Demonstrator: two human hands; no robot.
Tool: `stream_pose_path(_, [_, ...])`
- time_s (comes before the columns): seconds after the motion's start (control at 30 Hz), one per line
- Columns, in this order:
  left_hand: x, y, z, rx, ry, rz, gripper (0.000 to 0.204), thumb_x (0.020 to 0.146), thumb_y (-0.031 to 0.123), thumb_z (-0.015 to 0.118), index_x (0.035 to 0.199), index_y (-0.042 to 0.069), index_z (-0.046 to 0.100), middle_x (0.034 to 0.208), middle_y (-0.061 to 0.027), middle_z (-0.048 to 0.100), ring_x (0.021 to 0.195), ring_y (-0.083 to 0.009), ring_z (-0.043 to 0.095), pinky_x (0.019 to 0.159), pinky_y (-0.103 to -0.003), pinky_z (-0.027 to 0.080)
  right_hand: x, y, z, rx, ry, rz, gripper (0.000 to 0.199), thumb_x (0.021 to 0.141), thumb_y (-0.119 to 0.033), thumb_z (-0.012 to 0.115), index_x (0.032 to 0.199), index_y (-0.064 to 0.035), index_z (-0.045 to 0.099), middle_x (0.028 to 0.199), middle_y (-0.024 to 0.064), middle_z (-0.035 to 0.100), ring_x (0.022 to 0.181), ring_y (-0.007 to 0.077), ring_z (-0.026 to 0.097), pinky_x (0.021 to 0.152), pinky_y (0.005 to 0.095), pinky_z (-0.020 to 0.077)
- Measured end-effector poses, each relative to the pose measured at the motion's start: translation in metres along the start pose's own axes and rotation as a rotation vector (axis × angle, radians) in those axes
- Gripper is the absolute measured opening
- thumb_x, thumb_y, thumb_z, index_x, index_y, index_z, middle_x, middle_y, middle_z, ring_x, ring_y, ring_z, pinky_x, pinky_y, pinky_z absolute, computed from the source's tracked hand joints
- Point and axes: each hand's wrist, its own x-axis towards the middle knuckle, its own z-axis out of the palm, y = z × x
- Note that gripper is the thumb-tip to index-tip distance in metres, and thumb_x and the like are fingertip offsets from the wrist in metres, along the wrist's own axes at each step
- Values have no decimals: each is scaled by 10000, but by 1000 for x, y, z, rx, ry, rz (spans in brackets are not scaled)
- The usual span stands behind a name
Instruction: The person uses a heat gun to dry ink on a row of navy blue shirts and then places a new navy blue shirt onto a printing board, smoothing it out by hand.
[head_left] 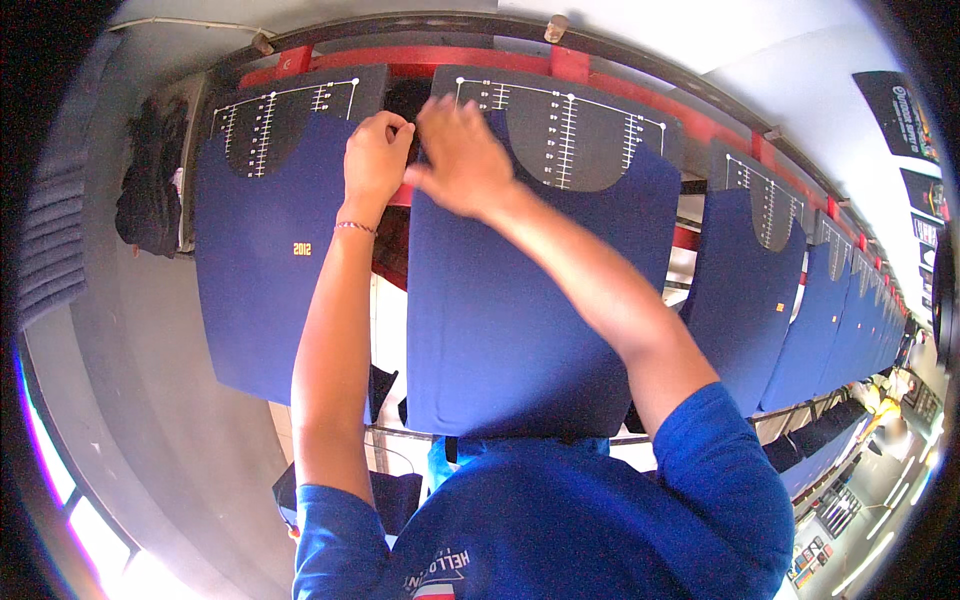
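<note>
A dark blue fabric panel (520, 310) with a scooped neckline lies smooth over a grey board (600, 105) with white ruler markings, straight before me. My right hand (462, 160) is over this panel's upper left corner, fingers stretched out and their tips blurred by motion. Just to its left, my left hand (378, 165) is closed in a pinch at the upper right corner of the neighbouring blue panel (260, 270), beside the gap between the boards. Whatever its fingertips hold, if anything, is hidden. That neighbouring panel carries a small yellow print.
A red metal frame (420, 62) runs behind the boards. More boards with blue panels (745, 290) recede in a row to the right. A dark cloth bundle (150, 205) hangs at the left by a grey wall. People and bright lights appear far right.
</note>
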Motion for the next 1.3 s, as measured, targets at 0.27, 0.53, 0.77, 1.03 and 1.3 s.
stream_pose_path(0.27, [-79, 11, 65, 421, 55, 428, 582, 962, 313, 586, 1411, -28, 440, 1495, -210, 416, 1396, -399, 371, 1140, -515, 306, -316, -170, -22, 649, -460, -530, 928, 842, -638, 566, 1503, -29, 339, 1584, 149, 322, 1472, 291, 284, 1221, 506, 161])
stream_pose_path(0.53, [-274, 139, 92, 644, -648, 271, 765, 892, 408, 611, 1476, -22, 367, 1522, -213, 391, 1452, -377, 302, 1177, -528, 250, -196, 193, -104, -214, -256, 30, 767, 972, -533, 466, 1523, -25, 306, 1602, 165, 274, 1497, 357, 203, 1236, 473, 137])
stream_pose_path(0.77, [-365, 104, 115, 227, -833, 743, 811, 841, 573, 621, 1441, 66, 420, 1455, -177, 446, 1372, -380, 391, 1116, -569, 323, -245, 150, -105, -80, -204, 50, 811, 961, -589, 431, 1502, 7, 330, 1587, 200, 286, 1485, 385, 218, 1218, 519, 142])
stream_pose_path(1.03, [-132, 109, 153, 498, 29, 494, 728, 977, 495, 476, 1490, -7, 355, 1548, -187, 362, 1451, -356, 304, 1192, -517, 200, -476, -85, -141, 156, -540, -64, 747, 886, -629, 532, 1418, -104, 503, 1485, 86, 467, 1358, 297, 425, 1116, 540, 318])
stream_pose_path(1.3, [-298, 190, 173, 97, -594, 892, 767, 885, 390, 634, 1429, -80, 365, 1495, -248, 380, 1433, -368, 329, 1197, -503, 229, -417, -133, -89, 48, -388, -89, 693, 918, -517, 500, 1458, -86, 442, 1508, 105, 438, 1373, 318, 410, 1115, 552, 313])
